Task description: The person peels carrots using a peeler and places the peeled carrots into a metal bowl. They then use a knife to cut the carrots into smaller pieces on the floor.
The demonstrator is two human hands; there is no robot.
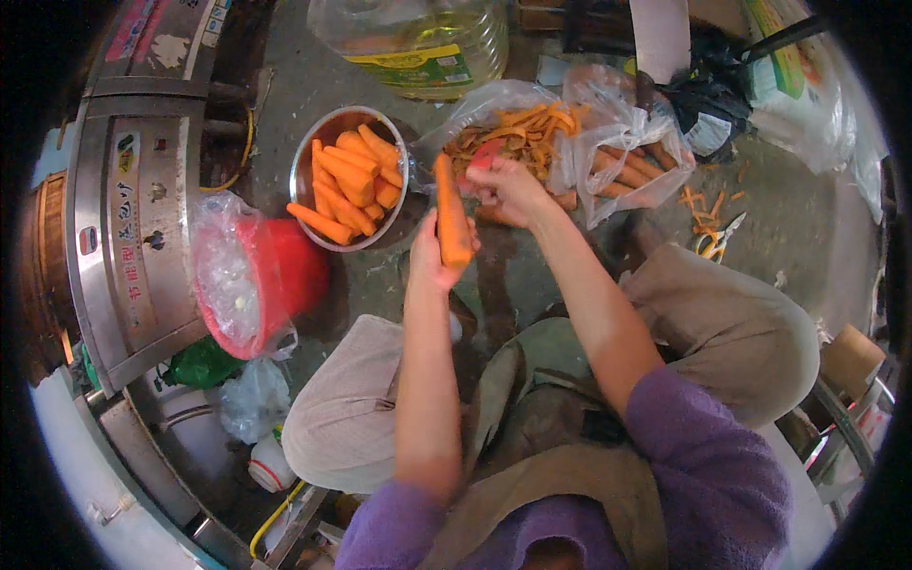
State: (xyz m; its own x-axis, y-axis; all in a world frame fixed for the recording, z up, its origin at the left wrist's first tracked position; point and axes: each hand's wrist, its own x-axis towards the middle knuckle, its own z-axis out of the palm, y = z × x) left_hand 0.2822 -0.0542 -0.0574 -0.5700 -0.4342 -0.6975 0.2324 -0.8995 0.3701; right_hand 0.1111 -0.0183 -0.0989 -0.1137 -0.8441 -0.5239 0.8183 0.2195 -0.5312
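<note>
My left hand (433,253) grips a bright orange carrot (452,214) by its thick lower end, the tip pointing away from me. Just to the right, my right hand (509,187) holds a red peeler (486,155), its blade hard to make out behind the fingers. Beyond both hands, a heap of carrot peelings (531,128) lies in a clear plastic bag (491,96). A steel bowl (402,142) on the left contains several peeled carrots (349,185). Unpeeled carrots (630,171) fill another plastic bag (595,206) on the right.
A red bucket (292,267) lined with plastic stands left, beside a steel appliance (153,235). A large oil jug (427,50) is at the back. Scissors (721,239) and scattered peel strips (702,210) lie on the floor (776,249) at right, near a black bag (712,107).
</note>
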